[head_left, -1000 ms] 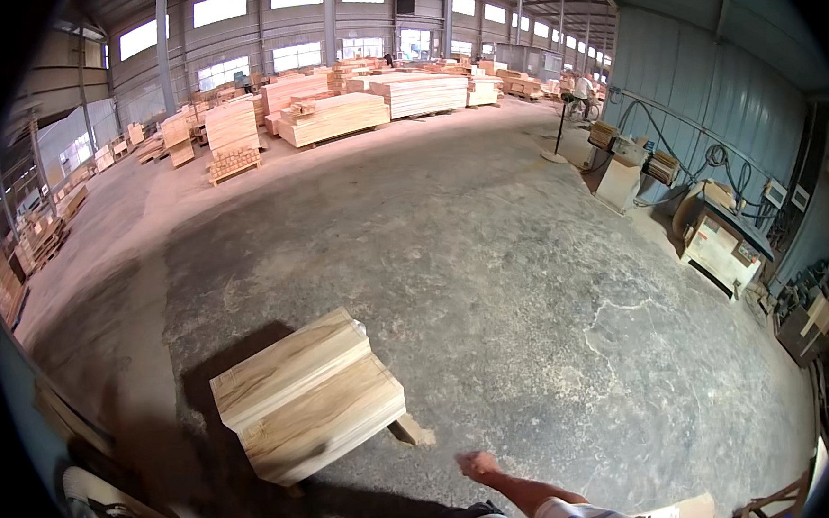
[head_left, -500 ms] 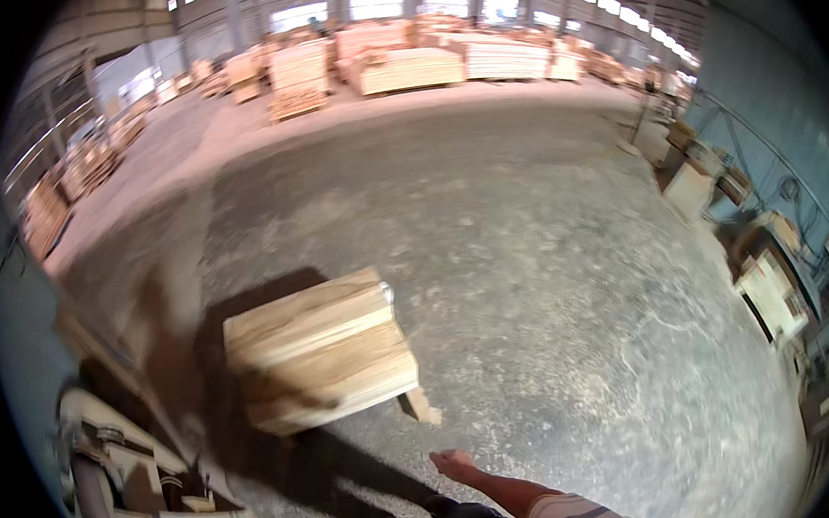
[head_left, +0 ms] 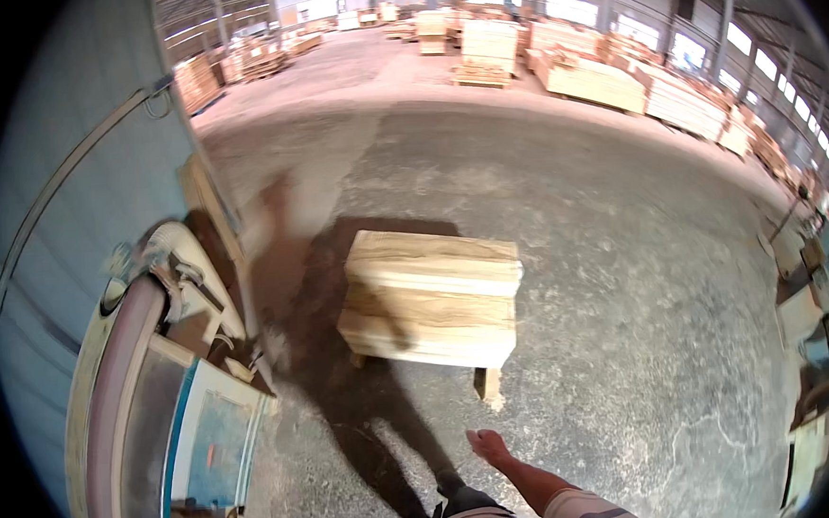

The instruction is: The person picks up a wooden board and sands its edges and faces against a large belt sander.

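Observation:
My right hand (head_left: 488,446) hangs low in front of me, its fingers loosely curled with nothing visible in them. A neat stack of pale wooden boards (head_left: 436,300) stands on the floor just ahead of that hand, apart from it. The stack rests on short wooden supports (head_left: 487,384), and my shadow falls across its left part. My left hand is out of view.
A belt sanding machine (head_left: 128,390) with a blue-edged panel stands close on the left, beside a blue-grey wall (head_left: 76,156). Lumber stacks (head_left: 489,50) line the far side of the hall. More equipment (head_left: 807,316) stands along the right edge.
My view has turned to the left, so the board stack now sits nearer the middle and more of the sanding machine shows. My right hand remains low and holds nothing visible.

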Demonstrator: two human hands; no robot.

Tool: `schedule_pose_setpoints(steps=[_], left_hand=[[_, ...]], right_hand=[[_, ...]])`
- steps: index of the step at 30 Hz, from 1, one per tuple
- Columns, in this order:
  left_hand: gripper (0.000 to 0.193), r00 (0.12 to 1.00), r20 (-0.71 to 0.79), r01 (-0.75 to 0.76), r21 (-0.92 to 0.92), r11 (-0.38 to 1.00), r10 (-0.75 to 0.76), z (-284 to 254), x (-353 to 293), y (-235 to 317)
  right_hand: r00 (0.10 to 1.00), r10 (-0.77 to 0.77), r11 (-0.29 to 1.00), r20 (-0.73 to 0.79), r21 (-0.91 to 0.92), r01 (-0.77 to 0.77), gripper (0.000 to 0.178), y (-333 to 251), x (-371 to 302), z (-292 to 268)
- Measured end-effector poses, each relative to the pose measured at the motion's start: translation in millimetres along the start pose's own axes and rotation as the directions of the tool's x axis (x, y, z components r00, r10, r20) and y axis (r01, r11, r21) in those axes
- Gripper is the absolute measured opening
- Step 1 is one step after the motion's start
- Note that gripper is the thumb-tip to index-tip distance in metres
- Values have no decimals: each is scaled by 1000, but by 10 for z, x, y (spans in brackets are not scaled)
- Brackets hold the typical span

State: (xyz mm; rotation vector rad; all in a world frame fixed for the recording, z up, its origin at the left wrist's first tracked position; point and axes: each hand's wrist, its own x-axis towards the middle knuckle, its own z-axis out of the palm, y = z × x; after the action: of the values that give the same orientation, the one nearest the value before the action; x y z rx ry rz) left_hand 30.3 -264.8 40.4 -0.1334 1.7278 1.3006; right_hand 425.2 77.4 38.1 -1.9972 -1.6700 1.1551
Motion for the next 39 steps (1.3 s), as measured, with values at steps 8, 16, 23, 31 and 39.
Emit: schedule_pose_setpoints(steps=[8, 16, 23, 31, 39], left_hand=[[17, 971, -211, 66, -211, 975, -112, -468, -952, -330], [13, 869, -461, -33, -418, 908, -180, -1057, -1587, -1607], [30, 739, -565, -69, -606, 793, -368, -853, -2040, -2166], [23, 614, -648, -271, -709, 651, -451, -328, -2602, -2152], [46, 385, -568, -343, -820, 458, -728, 297, -3096, -1960]], right_hand=[[938, -161, 959, 306, 274, 75, 26, -40, -50, 672], [783, -365, 921, 505, 71, 384, 26, -1062, -809, 1016], [597, -338, 780, 727, -138, 610, 29, -1349, -527, 1622], [262, -258, 619, 930, -49, 784, 24, -2260, -842, 2693], [154, -14, 704, 988, -99, 703, 30, -2901, -2032, 3920]])
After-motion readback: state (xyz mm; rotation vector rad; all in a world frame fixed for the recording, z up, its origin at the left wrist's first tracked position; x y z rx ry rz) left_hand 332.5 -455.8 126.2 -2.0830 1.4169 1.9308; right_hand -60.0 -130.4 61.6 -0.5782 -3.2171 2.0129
